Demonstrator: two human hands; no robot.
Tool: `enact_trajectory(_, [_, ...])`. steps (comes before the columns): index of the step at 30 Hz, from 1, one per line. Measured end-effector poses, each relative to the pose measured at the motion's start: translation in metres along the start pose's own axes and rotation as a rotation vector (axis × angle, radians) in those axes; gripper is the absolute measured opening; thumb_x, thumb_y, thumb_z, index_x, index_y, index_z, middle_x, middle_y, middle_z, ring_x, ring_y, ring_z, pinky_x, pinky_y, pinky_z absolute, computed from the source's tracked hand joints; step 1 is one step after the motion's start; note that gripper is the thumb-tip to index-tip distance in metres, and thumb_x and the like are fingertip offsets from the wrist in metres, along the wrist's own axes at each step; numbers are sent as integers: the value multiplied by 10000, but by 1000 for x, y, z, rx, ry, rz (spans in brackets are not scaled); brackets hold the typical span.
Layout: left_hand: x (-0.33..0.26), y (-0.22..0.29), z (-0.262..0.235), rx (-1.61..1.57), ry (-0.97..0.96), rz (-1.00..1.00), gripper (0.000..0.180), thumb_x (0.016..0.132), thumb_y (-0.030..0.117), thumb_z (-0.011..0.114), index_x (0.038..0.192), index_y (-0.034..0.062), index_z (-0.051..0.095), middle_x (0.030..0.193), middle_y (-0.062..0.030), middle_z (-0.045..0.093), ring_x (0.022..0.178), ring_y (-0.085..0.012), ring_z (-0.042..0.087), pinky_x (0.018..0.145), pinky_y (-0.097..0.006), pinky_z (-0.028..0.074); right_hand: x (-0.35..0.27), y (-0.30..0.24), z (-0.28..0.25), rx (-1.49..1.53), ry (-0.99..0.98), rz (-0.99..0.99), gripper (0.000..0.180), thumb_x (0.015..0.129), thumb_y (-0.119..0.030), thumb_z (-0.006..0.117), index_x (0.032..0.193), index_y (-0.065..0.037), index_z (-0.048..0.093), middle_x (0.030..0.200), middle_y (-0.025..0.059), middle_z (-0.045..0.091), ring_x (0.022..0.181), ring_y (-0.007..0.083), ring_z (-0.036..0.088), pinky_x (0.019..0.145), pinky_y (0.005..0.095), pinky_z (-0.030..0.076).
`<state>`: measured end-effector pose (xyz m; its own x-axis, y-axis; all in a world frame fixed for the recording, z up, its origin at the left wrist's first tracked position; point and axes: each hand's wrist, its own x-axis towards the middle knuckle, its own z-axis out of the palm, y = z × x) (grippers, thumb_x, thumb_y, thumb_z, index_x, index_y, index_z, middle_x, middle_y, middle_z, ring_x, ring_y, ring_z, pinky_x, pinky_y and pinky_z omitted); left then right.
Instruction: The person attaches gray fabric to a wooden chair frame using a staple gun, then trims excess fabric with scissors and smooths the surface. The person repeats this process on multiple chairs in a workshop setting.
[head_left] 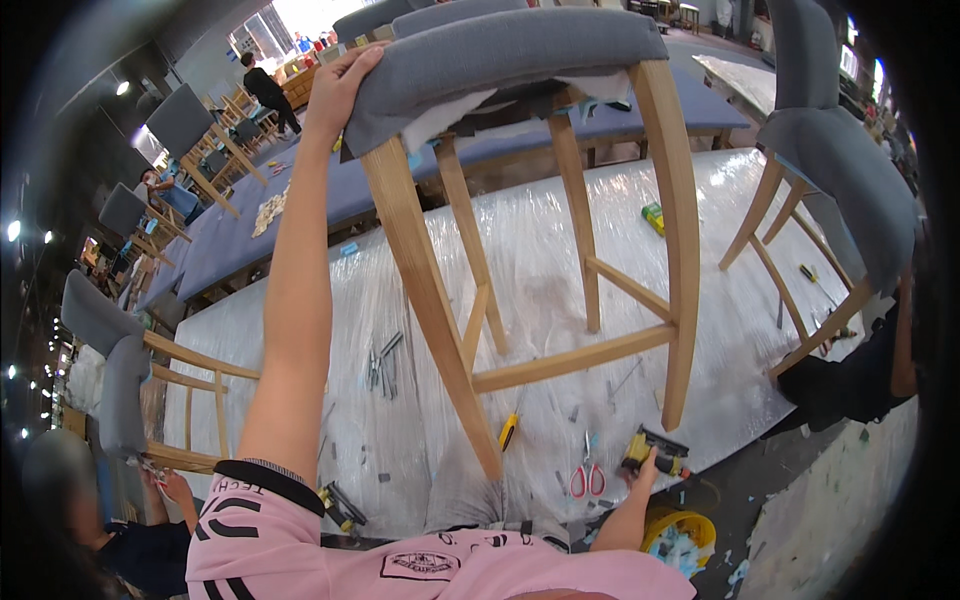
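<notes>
Left arm (295,300) bare, reaching nearly straight up from between 7 and 8 o'clock to the left hand (342,88) at 11, raised high; wrist (320,138) bent slightly, fingers (362,62) bent over in a hold and aimed toward 1 or 2 o'clock. Right forearm (617,525) bare and low at 5 o'clock, slanting toward 1 o'clock; right hand (643,470) sits between 4 and 5, curled in a grip, finger detail too small to read
</notes>
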<state>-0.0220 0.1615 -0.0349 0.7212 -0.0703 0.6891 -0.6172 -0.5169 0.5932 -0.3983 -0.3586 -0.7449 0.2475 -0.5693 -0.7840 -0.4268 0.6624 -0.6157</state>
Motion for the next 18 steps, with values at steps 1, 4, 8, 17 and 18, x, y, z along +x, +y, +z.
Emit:
enact_trajectory(1, [-4, 3, 2, 4, 11, -15, 366, 1011, 375, 638, 1188, 93, 790, 1050, -39, 761, 960, -97, 655, 887, -237, 489, 2, 1, -9, -245, 14, -2, 761, 877, -685, 685, 1122, 35, 666, 950, 162, 690, 876, 337, 702, 597, 511, 593])
enact_trajectory(4, [-10, 11, 0, 29, 42, -14, 373, 1009, 378, 642, 1203, 94, 784, 1060, -46, 761, 973, -104, 661, 891, -246, 493, 41, 27, -33, -796, 68, -165, 777, 917, -643, 617, 963, 126, 713, 977, 317, 714, 924, 375, 742, 781, 474, 582])
enact_trajectory(8, [-47, 43, -5, 112, 115, -13, 356, 996, 373, 663, 1194, 103, 786, 1045, -53, 765, 967, -123, 673, 895, -258, 497, -31, -37, 8, -1222, -127, -195, 642, 914, -529, 620, 962, 100, 738, 1037, 334, 719, 1003, 410, 729, 893, 496, 556])
enact_trajectory(17, [-110, 107, 9, 82, 180, 47, 364, 977, 371, 691, 1196, 91, 774, 1112, -88, 769, 1058, -176, 692, 964, -289, 496, -70, -20, 95, -1274, -579, -996, 357, 877, -348, 688, 960, -7, 755, 829, 188, 758, 806, 352, 755, 772, 439, 594])
enact_trajectory(18, [-116, 112, 11, 38, 194, 64, 358, 976, 361, 695, 1195, 88, 772, 1122, -88, 768, 1066, -177, 691, 973, -292, 496, -78, -3, 104, -1247, -662, -974, 354, 877, -342, 686, 973, -9, 758, 833, 185, 760, 806, 354, 754, 773, 438, 593])
